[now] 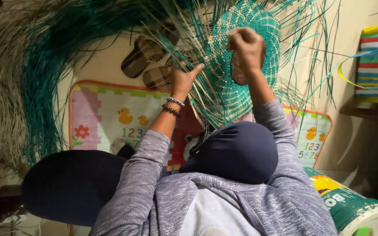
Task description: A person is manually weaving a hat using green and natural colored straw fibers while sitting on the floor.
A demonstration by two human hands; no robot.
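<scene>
The woven mat is checked teal and cream; the play mat is pastel with yellow ducks and an orange border.

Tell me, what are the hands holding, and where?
The right hand presses a smooth stone against the woven green mat, gripping its top end. The left hand pinches loose green strands.
</scene>
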